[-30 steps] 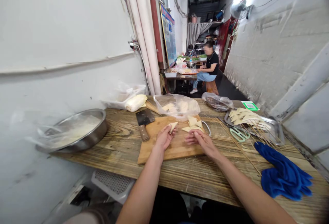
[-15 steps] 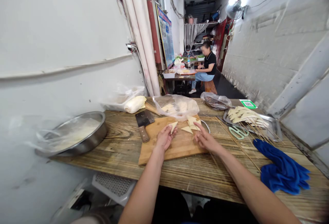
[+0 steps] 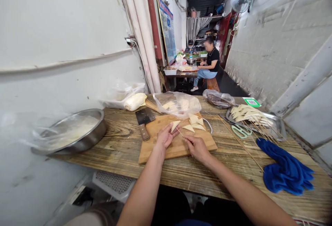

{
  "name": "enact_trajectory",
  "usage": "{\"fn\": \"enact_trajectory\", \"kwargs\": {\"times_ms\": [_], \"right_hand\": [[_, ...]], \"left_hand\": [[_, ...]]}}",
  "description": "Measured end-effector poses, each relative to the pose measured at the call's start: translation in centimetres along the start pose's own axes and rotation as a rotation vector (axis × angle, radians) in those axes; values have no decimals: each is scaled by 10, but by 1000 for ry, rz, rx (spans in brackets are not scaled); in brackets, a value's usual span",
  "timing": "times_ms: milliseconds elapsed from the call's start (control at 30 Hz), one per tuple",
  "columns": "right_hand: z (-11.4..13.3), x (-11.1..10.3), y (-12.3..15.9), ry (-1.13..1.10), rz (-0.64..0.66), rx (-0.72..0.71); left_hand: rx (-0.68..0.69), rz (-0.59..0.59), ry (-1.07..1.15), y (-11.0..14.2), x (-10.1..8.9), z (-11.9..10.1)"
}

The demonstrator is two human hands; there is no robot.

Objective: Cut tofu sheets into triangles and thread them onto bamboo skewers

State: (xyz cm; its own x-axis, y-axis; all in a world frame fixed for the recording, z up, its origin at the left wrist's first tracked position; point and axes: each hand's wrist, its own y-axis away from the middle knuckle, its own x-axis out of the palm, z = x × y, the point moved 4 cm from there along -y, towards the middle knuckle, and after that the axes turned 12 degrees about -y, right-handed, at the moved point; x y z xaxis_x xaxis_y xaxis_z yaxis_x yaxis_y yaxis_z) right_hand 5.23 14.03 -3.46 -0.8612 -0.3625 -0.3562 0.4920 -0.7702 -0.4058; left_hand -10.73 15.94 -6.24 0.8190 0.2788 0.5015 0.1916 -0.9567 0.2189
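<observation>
Over the wooden cutting board point(image 3: 155, 150), my left hand point(image 3: 166, 137) holds a pale triangular slice point(image 3: 175, 126) that looks like tofu. My right hand point(image 3: 198, 147) is closed around a thin wooden skewer point(image 3: 180, 132), whose tip points at that slice. Whether the tip has gone in I cannot tell. Several more pale triangles point(image 3: 193, 119) lie on the board just beyond my hands. Left of them a cleaver point(image 3: 144, 116) rests partly on the board, its wooden handle toward me.
At the right, a metal tray point(image 3: 281, 129) bears skewered pale slices point(image 3: 250, 112), near green-handled scissors point(image 3: 241, 131) and a blue cloth point(image 3: 285, 169). A plastic bag point(image 3: 178, 103) of slices lies behind the board. Far left stands a steel basin point(image 3: 100, 129). People sit at a farther table.
My right hand has moved left and toward me from the loose triangles, and a skewer now shows in it. My left hand still holds its slice.
</observation>
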Motion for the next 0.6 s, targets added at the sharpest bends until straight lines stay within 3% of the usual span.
{"fn": "enact_trajectory", "kwargs": {"times_ms": [600], "right_hand": [[-8,4,2,47,-23,10]], "left_hand": [[-2,-6,-29,0,0,0]]}}
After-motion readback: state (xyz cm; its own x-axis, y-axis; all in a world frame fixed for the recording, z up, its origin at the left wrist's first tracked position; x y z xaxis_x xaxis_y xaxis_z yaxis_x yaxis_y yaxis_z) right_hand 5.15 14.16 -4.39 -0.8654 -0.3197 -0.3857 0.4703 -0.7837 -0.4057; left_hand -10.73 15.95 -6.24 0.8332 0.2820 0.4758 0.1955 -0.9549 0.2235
